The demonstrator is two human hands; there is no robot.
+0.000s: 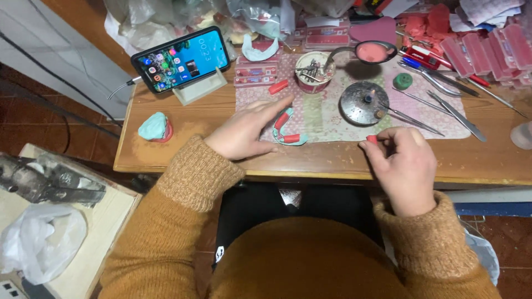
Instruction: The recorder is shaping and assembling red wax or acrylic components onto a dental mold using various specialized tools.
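Your right grip [400,166] pinches a small red wax piece [372,139] above the surface [332,158]; your left grip [246,130] rests open-fingered on the pale blue dental cast [288,133].

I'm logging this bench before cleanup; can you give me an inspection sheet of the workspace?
Surface: wooden table with a patterned mat.
Job's things: teal dental cast with red wax; small red wax piece.
Clutter: metal instruments, tool cup, round metal lid, pink boxes.
Hands: left hand rests on the cast; right hand pinches the wax piece.
Cables: one plugged into the phone.
Surroundings: white plastic bag.
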